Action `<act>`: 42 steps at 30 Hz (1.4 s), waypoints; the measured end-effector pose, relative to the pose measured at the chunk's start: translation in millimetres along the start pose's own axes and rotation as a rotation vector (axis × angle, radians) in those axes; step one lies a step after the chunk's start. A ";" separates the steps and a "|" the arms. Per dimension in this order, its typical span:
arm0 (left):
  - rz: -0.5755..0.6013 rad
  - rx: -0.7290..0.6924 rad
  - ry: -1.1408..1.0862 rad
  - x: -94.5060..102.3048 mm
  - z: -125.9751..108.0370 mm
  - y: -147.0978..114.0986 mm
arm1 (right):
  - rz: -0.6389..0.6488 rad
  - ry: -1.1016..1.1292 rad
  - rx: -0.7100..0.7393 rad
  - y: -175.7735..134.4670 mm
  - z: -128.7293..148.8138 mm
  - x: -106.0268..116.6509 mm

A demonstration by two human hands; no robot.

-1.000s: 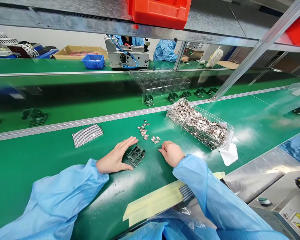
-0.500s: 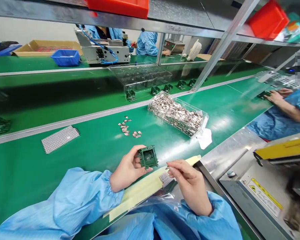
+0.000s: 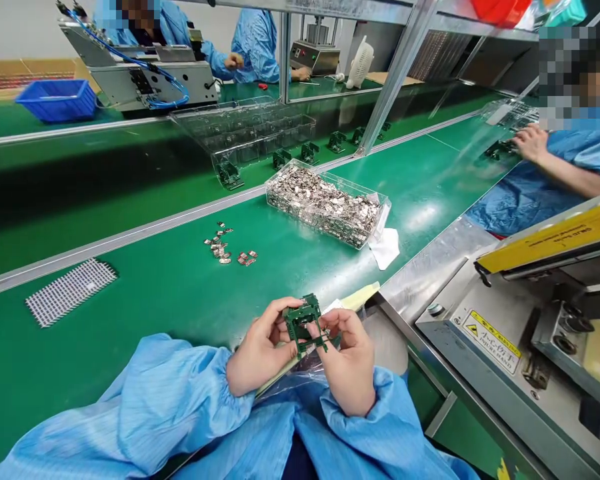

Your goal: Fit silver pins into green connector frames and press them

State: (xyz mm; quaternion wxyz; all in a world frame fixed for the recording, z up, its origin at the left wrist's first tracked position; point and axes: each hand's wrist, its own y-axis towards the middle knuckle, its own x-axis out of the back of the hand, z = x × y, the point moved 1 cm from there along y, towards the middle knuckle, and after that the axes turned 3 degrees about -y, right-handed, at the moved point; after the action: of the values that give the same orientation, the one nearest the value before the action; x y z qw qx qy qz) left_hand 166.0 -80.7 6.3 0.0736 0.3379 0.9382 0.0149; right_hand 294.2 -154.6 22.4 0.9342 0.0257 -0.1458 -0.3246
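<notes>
In the head view my left hand (image 3: pixel 257 353) is closed round the left side of a green, square, open plastic housing (image 3: pixel 294 325), held up over the bench edge. My right hand (image 3: pixel 350 363) grips the housing's right side, its thumb pressed into the opening and the fingers curled beside and behind it. Whether a small metal piece is under that thumb is hidden. Beyond my hands, loose small metal pieces (image 3: pixel 219 249) lie on the green bench (image 3: pixel 165 293). Farther back stands a clear plastic box (image 3: pixel 384 217) heaped with similar pieces.
A white gridded sheet (image 3: pixel 70 290) lies at left. Yellow tape (image 3: pixel 363 297) runs along the bench edge. More green housings (image 3: pixel 230 175) stand behind the metal rail. A grey machine (image 3: pixel 460 300) is close on my right; a co-worker's hand (image 3: pixel 533 141) is beyond it.
My right hand, earlier apart and pinching a small piece, has moved left to the housing, with its thumb now inside. The housing has tilted, and the whole view has shifted.
</notes>
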 end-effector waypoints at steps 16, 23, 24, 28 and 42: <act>0.031 -0.068 0.142 4.9 4.1 -7.8 | -0.005 -0.042 0.034 -8.0 -4.0 -5.2; -0.075 -0.041 0.180 3.1 6.9 -9.9 | 0.022 0.039 0.038 -10.6 -3.1 -3.3; -0.084 -0.036 0.183 2.8 6.8 -10.0 | 0.034 0.103 0.002 -10.4 -2.5 -3.6; -0.099 -0.017 0.203 2.5 5.0 -10.4 | 0.101 0.266 -0.164 -8.7 -0.1 -6.2; -0.121 0.011 0.176 -8.2 -10.9 -12.1 | 0.084 0.491 -0.310 -16.3 -9.7 -7.5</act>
State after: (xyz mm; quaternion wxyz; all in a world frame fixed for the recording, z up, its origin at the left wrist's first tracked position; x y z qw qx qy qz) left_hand 163.0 -95.0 17.2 -0.0103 0.2784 0.9598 0.0348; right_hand 281.6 -163.2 8.8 0.9469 -0.0457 0.1353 -0.2880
